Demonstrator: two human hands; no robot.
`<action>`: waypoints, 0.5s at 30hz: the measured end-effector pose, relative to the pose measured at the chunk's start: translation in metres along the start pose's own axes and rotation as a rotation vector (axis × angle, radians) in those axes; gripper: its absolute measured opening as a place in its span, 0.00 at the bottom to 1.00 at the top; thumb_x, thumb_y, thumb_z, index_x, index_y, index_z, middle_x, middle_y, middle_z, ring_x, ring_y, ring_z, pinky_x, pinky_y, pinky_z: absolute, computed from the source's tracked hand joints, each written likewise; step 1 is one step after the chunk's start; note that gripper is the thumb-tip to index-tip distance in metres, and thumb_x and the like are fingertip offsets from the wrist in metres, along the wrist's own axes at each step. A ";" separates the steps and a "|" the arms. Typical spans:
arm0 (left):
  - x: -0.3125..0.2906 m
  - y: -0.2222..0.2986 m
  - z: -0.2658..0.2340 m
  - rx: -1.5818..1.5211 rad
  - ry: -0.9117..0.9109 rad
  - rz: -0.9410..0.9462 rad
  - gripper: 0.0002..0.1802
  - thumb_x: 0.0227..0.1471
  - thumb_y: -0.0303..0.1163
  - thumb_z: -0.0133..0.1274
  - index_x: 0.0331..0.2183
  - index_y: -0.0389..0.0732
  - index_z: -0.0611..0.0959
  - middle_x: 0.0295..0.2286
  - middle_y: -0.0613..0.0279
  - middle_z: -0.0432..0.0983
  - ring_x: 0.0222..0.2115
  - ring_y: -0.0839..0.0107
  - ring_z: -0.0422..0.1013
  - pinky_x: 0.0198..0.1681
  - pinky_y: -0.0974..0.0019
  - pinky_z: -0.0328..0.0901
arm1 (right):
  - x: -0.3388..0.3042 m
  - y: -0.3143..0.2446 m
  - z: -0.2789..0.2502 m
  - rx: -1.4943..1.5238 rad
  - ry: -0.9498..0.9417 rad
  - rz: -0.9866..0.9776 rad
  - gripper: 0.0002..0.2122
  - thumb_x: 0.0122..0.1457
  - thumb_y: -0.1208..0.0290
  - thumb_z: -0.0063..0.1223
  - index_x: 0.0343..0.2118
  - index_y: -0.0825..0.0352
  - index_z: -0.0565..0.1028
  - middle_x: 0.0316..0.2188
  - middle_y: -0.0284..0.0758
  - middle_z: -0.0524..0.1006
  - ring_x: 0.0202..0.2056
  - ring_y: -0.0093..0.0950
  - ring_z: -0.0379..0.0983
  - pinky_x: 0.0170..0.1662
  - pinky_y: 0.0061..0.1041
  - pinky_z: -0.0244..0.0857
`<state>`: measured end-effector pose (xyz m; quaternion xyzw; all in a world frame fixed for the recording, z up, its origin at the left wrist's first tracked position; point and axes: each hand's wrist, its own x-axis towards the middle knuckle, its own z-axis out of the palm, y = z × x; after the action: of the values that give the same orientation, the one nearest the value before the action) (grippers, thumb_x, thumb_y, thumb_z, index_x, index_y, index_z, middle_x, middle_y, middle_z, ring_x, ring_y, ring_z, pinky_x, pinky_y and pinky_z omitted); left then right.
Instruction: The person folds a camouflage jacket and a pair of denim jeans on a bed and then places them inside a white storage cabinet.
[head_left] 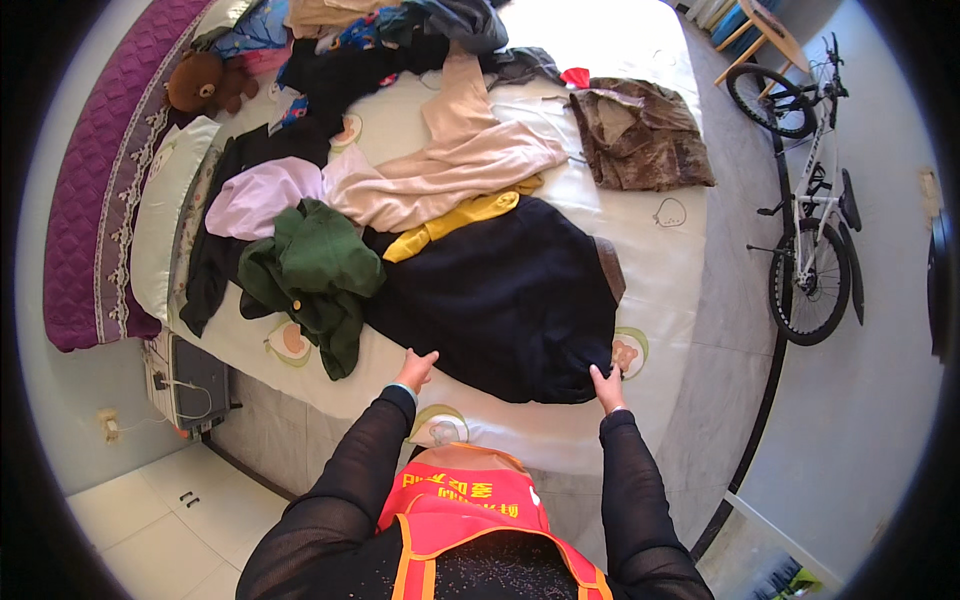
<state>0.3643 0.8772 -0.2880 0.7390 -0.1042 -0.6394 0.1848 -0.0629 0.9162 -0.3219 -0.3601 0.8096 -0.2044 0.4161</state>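
A large black garment (pixel 500 300) lies spread on the bed in front of me, its kind unclear. At its near right corner my right hand (pixel 607 388) is closed on the cloth, thumb on top. My left hand (pixel 414 370) is beside the near left edge, over the white sheet, with thumb and forefinger apart and nothing visible between them. A crumpled dark green garment with a button (pixel 318 275) lies just left of the black one. Yellow cloth (pixel 455 225) shows along its far edge, and a brown patch (pixel 609 268) sticks out at its right.
Beige clothing (pixel 440 175), a pale lilac piece (pixel 265 195) and a folded brown camouflage garment (pixel 640 135) lie farther up the bed. A brown teddy bear (pixel 208 85) sits near the purple headboard (pixel 75 220). A white bicycle (pixel 812 200) stands along the right wall.
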 end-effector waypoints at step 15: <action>0.057 -0.018 0.019 -0.012 0.311 0.012 0.45 0.41 0.37 0.60 0.55 0.33 0.54 0.53 0.44 0.50 0.49 0.51 0.59 0.44 0.53 0.65 | -0.007 -0.039 0.041 0.477 -0.064 0.149 0.22 0.46 0.68 0.60 0.43 0.76 0.69 0.40 0.39 0.73 0.40 0.28 0.70 0.46 0.25 0.61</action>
<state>0.3528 0.8684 -0.3490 0.8274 -0.0752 -0.5166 0.2070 -0.0107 0.8943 -0.3170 -0.1972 0.7493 -0.3469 0.5284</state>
